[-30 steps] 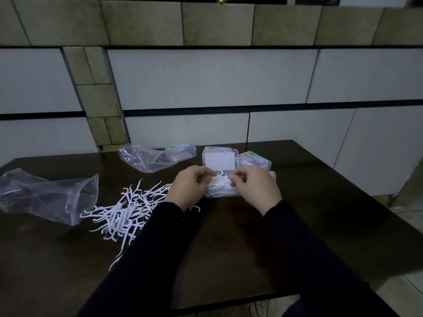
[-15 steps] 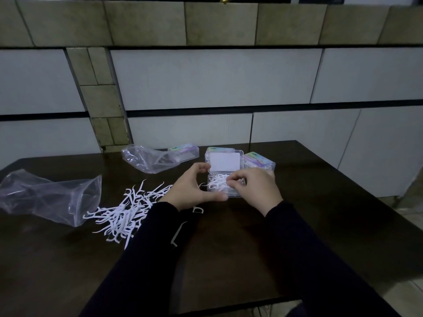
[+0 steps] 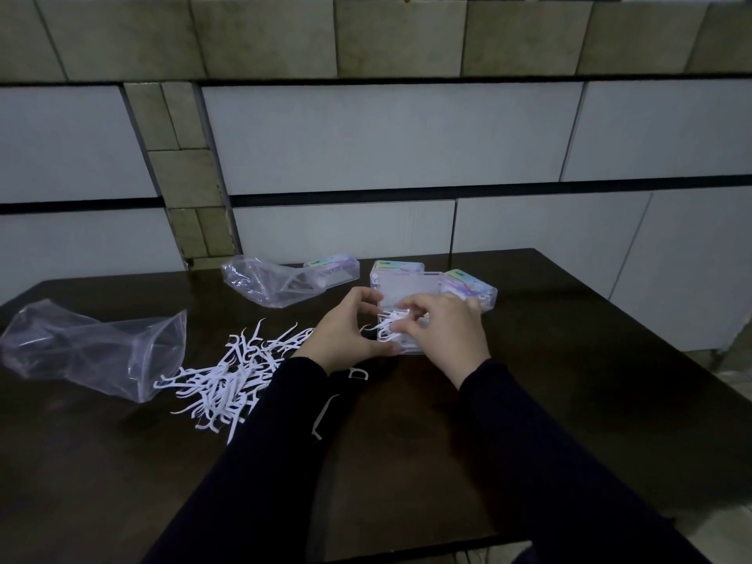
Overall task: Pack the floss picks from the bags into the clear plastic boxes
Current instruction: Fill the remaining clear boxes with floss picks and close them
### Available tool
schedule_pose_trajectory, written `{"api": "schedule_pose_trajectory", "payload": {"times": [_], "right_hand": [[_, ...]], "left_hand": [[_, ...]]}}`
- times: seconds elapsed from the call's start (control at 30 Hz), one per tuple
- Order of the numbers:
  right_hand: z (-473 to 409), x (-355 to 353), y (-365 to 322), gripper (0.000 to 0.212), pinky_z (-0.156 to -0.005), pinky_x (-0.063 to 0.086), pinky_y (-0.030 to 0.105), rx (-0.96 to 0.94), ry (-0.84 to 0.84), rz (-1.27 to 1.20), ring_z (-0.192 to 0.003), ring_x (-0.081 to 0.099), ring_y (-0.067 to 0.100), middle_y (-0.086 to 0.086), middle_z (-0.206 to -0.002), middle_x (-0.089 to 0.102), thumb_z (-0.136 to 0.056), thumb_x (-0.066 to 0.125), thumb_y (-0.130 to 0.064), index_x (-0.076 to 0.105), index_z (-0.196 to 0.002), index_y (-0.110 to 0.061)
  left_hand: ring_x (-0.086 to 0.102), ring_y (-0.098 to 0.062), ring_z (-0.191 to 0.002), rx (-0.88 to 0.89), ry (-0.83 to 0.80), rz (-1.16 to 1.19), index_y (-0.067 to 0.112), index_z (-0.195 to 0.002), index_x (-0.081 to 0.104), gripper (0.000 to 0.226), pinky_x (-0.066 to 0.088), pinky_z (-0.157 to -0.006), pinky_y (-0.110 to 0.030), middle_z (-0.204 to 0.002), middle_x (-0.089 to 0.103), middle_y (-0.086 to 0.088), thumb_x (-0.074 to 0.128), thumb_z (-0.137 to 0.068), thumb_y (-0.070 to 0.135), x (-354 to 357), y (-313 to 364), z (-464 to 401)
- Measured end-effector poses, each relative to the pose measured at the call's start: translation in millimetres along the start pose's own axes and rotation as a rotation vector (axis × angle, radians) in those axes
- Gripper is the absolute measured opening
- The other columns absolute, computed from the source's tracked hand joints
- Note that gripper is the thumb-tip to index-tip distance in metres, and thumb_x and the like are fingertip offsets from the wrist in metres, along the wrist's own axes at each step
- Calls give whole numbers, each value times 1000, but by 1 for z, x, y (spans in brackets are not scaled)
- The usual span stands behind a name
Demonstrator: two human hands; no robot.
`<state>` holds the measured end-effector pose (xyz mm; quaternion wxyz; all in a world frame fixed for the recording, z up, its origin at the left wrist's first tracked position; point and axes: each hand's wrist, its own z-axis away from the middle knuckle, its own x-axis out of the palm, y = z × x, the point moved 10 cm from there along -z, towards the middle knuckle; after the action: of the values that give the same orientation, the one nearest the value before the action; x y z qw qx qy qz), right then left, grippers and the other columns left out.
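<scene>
An open clear plastic box point(image 3: 407, 293) stands mid-table with its lid raised. My left hand point(image 3: 346, 331) holds the box's left side, thumb along its front edge. My right hand point(image 3: 443, 331) pinches a bunch of white floss picks point(image 3: 384, 325) over the box's tray. A loose pile of white floss picks point(image 3: 228, 376) lies to the left on the dark table point(image 3: 569, 400). An empty clear bag point(image 3: 93, 352) lies at the far left. Two stray picks point(image 3: 325, 417) lie near my left sleeve.
A second clear bag point(image 3: 264, 284) lies behind the pile with a labelled box point(image 3: 333, 270) at its mouth. Two more labelled boxes point(image 3: 472, 291) stand behind and right of the open box. A tiled wall runs close behind the table.
My left hand has shifted from the picks to the side of the box. The lid has tipped up further. My right hand keeps working the picks into the tray.
</scene>
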<state>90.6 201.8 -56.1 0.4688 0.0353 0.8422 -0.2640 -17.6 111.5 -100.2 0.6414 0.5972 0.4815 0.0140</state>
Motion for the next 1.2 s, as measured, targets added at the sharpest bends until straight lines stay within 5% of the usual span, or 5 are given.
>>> {"api": "schedule_pose_trajectory", "payload": {"times": [0.27,0.6,0.8,1.0,1.2], "right_hand": [[-2,-14,-1,15,-95,23,36,-22,113,-48,-96,51,6,-14,-98,67,-95,55,-39,67,-99,-32],[1,-13,21,11,-96,46,47,120,143,-592,-88,61,4,-14,-82,67,-93,59,-29,64,-83,-33],[6,5,44,15,-105,27,41,241,-10,-273,-97,45,6,-16,-99,58,-92,59,-41,66,-101,-32],[4,-2,44,3,-97,29,39,222,6,-148,-97,50,7,-18,-95,57,-89,63,-39,60,-90,-37],[4,-3,17,32,-105,25,41,19,-66,-194,-110,45,6,-16,-115,55,-79,66,-56,60,-107,-41]], "left_hand": [[56,-7,-108,3,14,-11,30,-125,45,79,39,-94,-24,-111,61,9,89,-60,33,-1,-1,1],[56,-6,-104,-7,10,-35,31,-126,44,79,42,-95,-27,-109,60,11,89,-60,36,-1,-2,0],[57,-6,-105,-1,23,-14,32,-123,45,76,43,-100,-29,-104,61,13,89,-61,33,-2,-1,2],[55,-5,-106,-8,17,-18,31,-126,44,78,39,-97,-24,-106,61,12,88,-62,32,-3,0,3],[55,-7,-108,-3,13,-15,30,-128,43,79,40,-96,-25,-108,60,11,88,-63,34,-2,0,2]]}}
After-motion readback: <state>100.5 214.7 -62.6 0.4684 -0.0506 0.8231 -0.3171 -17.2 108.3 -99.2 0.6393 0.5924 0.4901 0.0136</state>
